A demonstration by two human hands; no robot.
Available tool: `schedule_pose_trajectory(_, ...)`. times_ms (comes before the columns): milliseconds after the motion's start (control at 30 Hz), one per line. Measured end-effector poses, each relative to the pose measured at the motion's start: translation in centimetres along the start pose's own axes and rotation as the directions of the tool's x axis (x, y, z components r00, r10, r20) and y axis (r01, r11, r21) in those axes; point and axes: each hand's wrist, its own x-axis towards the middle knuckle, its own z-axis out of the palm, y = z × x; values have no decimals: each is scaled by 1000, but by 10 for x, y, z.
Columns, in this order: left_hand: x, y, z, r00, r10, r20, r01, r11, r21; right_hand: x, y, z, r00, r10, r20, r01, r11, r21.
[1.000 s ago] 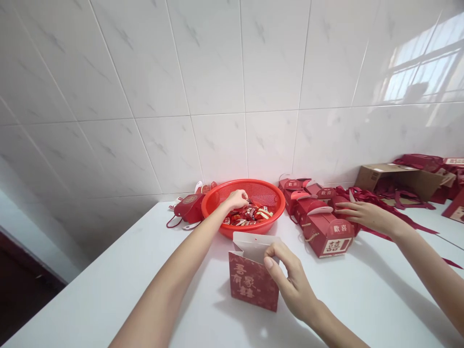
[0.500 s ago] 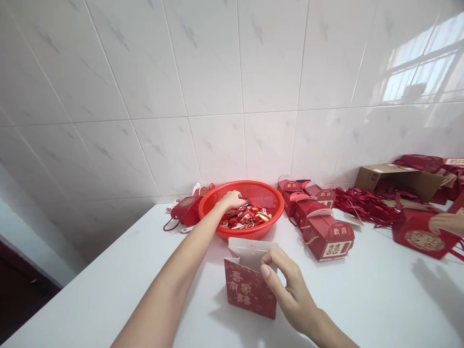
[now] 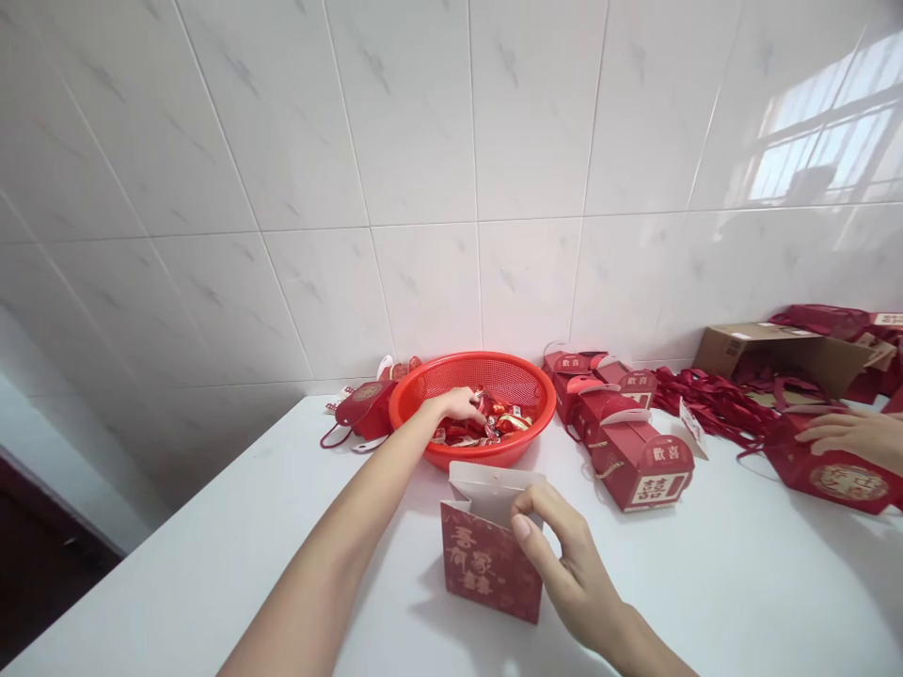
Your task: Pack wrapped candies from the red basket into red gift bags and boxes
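Observation:
My left hand (image 3: 460, 404) reaches into a red plastic colander (image 3: 416, 376). Its fingers curl around red-wrapped candies (image 3: 504, 412) there; the fingertips are partly hidden among the wrappers. In front of the colander, a dark red paper box (image 3: 483, 564) with gold lettering stands upright on the table, its top flaps open. My right hand (image 3: 564, 555) pinches the right side of this box at the upper edge, thumb in front and fingers curled over the rim.
Several closed red gift boxes (image 3: 645, 465) line up right of the colander. Beyond them lie a heap of dark red ribbons (image 3: 705, 400) and a cardboard carton (image 3: 776, 353). Another person's hand (image 3: 857, 437) touches a red box (image 3: 839, 470) at far right. A red pouch-shaped box (image 3: 367, 409) lies left of the colander.
My left hand has shifted a little right and deeper into the candies, its fingers now closing around some. My right hand keeps its hold. The other person's hand moved left over their box.

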Motion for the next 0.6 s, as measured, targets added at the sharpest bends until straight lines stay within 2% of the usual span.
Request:
schedule_pose_trajectory(133,-11,7,-7,989,79,-125,-105,972,-211,2,-1,0,1000,-1,-13,1,1000,12)
schedule_pose_trajectory(300,-38,22,-4,955,186,-232,-266,883,-386,2,-1,-2,998,60,-15,-60,998,-5)
schedule_pose_trajectory(400,-60,32,-2,949,230,-215,-305,842,-446,1,-1,-2,995,95,-20,-95,995,-4)
schedule_pose_trajectory(600,-114,60,-10,934,348,-79,-331,763,-555,1,-1,-3,990,141,-17,-139,987,77)
